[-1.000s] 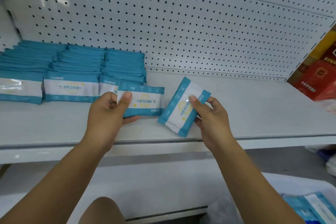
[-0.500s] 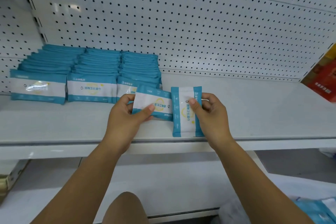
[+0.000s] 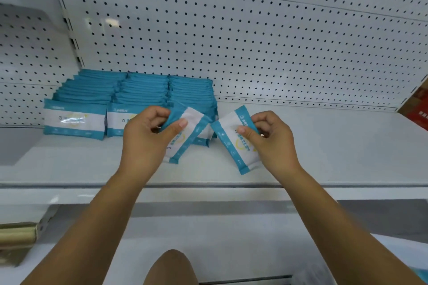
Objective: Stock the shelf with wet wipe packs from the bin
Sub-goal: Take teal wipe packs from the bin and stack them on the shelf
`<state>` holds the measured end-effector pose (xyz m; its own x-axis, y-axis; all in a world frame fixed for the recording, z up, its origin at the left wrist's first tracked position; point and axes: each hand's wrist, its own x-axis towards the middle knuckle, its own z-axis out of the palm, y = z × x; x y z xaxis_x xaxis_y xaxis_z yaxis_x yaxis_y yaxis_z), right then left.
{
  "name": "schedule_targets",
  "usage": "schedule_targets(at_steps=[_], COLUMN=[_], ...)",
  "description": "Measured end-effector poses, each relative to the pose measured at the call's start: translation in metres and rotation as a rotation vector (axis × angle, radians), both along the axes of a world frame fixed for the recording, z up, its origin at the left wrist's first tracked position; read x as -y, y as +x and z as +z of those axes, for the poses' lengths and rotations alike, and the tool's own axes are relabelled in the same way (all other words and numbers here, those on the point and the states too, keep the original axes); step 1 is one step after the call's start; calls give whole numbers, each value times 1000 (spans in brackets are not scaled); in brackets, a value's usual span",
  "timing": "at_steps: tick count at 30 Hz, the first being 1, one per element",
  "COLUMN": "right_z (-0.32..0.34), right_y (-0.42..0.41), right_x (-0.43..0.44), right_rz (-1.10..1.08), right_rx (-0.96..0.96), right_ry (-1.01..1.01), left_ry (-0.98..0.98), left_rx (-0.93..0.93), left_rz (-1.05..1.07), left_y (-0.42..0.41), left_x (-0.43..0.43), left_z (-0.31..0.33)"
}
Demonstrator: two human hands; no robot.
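Position: left pack (image 3: 184, 146), right pack (image 3: 234, 146) over shelf (image 3: 335, 146), just beside rows (image 3: 143, 90).
Left hand (image 3: 146, 139): pinches left pack.
Right hand (image 3: 275, 143): pinches right pack.
Handling: light, soft, slick, I judge; grip sealed ends.

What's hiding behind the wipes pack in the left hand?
Behind the pack in the left hand stands the right-most row of packs, with the pegboard wall further back. That row's front pack is mostly covered; only a bottom edge peeks out.
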<state>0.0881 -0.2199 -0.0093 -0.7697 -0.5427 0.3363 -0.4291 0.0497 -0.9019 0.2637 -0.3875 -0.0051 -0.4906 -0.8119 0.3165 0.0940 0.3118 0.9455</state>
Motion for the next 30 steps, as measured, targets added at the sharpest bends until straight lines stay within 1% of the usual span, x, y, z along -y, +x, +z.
schedule_targets(at_steps=[4, 6, 8, 11, 15, 18, 20, 23, 26, 28, 30], right_z=[-5, -9, -13, -10, -2, 1, 3, 6, 5, 4, 2], right_y=[0, 0, 1, 0, 1, 5, 8, 13, 16, 18, 16], right_x=[2, 1, 2, 7, 24, 42, 55, 73, 91, 101, 109], right_rz=[25, 42, 48, 30, 43, 84, 117, 158, 192, 213, 240], right_rx=[4, 20, 28, 3, -78, -142, -190, -315, -542, -694, -810], right_ry=[46, 62, 63, 61, 54, 98, 140, 209, 311, 361, 375], left_ry=[-204, -228, -223, -208, -292, -364, -432, -520, -616, -641, -654], left_rx=[230, 286, 337, 386, 436, 529, 645, 812, 959, 993, 959], left_rz=[-95, -152, -164, -158, -98, -32, 11, 22, -11, -11, -12], left_y=[8, 13, 17, 24, 35, 43, 48, 56, 57, 54, 51], left_x=[9, 8, 10, 20, 44, 68, 86, 109, 124, 130, 133], left_z=[-11, -19, -25, -21, -2, 6, 9, 14, 15, 12, 8])
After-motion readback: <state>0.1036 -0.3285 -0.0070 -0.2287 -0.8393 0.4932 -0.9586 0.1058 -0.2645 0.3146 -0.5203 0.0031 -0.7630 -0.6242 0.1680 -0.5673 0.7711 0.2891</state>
